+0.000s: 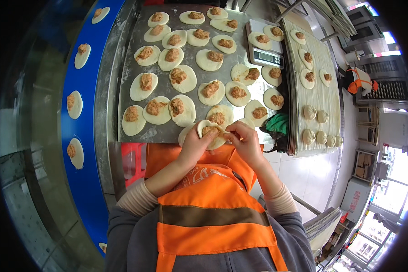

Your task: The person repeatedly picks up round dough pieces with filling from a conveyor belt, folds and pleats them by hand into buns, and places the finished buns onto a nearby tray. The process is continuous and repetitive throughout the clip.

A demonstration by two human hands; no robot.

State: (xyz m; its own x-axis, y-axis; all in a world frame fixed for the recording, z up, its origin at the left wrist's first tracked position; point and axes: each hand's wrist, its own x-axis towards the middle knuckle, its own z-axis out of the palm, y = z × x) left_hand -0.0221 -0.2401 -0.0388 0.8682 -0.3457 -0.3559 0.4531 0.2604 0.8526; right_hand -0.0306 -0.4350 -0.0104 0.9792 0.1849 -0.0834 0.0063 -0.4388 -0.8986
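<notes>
My left hand cups a dough wrapper with meat filling in it, just over the front edge of a steel worktop. The fingers of my right hand pinch the wrapper's right rim. Its rim is partly lifted and folded, and the filling still shows. Behind my hands, several flat dough rounds with a lump of filling lie spread over the worktop; the nearest is a filled round, and another is partly hidden by my hands.
A digital scale with filled rounds on it stands at the back right. Beyond it, a lined tray carries flat rounds and several closed buns. A green cloth hangs by the tray. Left runs a blue belt with filled rounds.
</notes>
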